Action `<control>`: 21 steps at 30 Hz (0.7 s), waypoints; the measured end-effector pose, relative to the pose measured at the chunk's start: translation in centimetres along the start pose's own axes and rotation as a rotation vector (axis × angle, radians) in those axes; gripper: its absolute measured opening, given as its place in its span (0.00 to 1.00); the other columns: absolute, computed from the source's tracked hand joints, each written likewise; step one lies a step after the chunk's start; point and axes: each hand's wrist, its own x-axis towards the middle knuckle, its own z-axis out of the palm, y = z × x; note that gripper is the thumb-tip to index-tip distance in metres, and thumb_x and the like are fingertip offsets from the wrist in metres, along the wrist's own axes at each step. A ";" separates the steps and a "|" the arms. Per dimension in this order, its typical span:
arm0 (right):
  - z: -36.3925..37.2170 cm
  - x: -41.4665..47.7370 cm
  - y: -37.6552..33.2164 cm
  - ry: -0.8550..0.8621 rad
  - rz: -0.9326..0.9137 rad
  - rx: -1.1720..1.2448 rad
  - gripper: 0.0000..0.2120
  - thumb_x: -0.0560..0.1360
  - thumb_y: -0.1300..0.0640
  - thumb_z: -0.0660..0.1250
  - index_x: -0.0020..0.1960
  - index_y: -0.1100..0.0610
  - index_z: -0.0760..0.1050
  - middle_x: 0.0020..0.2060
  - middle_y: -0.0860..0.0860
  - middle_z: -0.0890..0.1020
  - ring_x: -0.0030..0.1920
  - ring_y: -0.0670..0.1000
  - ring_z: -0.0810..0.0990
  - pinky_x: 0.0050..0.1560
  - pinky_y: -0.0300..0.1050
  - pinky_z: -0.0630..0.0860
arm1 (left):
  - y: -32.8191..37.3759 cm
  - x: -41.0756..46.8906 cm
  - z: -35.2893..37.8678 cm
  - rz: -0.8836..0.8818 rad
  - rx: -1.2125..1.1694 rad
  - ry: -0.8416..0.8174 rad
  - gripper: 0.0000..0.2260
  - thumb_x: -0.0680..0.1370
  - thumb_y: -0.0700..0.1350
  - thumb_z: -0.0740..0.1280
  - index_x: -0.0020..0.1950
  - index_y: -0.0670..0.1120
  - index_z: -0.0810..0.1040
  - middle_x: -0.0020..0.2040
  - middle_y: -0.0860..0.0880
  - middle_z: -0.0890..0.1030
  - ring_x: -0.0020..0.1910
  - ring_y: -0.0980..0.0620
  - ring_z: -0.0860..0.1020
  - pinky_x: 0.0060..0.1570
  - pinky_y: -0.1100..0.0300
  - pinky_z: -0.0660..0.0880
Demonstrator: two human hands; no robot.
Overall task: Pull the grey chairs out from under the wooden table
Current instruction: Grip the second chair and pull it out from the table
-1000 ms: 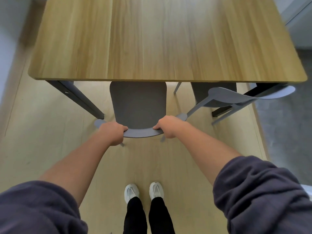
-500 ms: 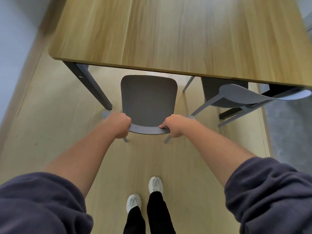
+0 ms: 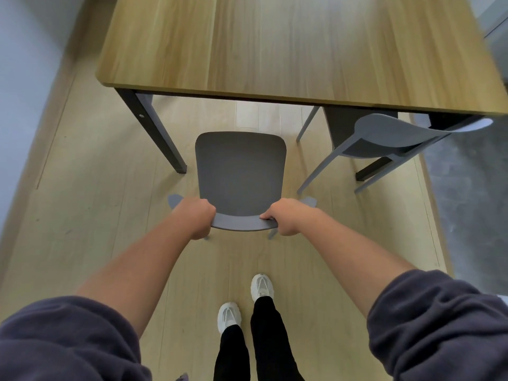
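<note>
A grey chair (image 3: 239, 171) stands on the floor in front of the wooden table (image 3: 297, 48), its whole seat clear of the table's near edge. My left hand (image 3: 195, 217) grips the left end of its backrest and my right hand (image 3: 286, 217) grips the right end. A second grey chair (image 3: 393, 134) is on the right, with its seat partly under the table's edge and its backrest sticking out toward me.
A dark table leg (image 3: 154, 133) stands just left of the held chair, another (image 3: 373, 169) by the second chair. A pale wall (image 3: 24, 78) runs along the left. My feet in white shoes (image 3: 244, 303) stand behind the chair. Grey flooring (image 3: 467, 188) lies at right.
The held chair has slid back toward me, from seat half under the table to fully out. I have stepped backward; my left foot has moved behind the right one.
</note>
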 end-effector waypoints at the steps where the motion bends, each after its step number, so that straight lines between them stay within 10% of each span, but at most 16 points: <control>1: 0.4 -0.2 -0.3 0.010 0.000 0.002 0.23 0.71 0.69 0.58 0.63 0.56 0.76 0.51 0.54 0.82 0.48 0.57 0.79 0.42 0.49 0.74 | 0.1 -0.4 0.3 0.000 0.006 0.003 0.08 0.75 0.41 0.61 0.52 0.46 0.77 0.46 0.47 0.79 0.40 0.49 0.74 0.37 0.57 0.70; 13: 2.7 -3.0 -4.9 0.016 -0.032 0.042 0.22 0.72 0.68 0.58 0.59 0.49 0.78 0.33 0.44 0.69 0.43 0.54 0.71 0.33 0.43 0.63 | 0.7 -4.4 3.8 0.025 0.057 0.004 0.08 0.75 0.41 0.61 0.52 0.46 0.76 0.48 0.47 0.80 0.46 0.47 0.80 0.38 0.57 0.72; 21: 4.4 -4.3 -7.2 0.017 -0.021 0.047 0.26 0.73 0.66 0.59 0.67 0.48 0.76 0.52 0.49 0.82 0.51 0.55 0.78 0.42 0.44 0.68 | 1.3 -6.7 5.7 0.030 0.054 0.006 0.07 0.75 0.42 0.62 0.51 0.46 0.77 0.41 0.48 0.75 0.39 0.49 0.74 0.38 0.58 0.71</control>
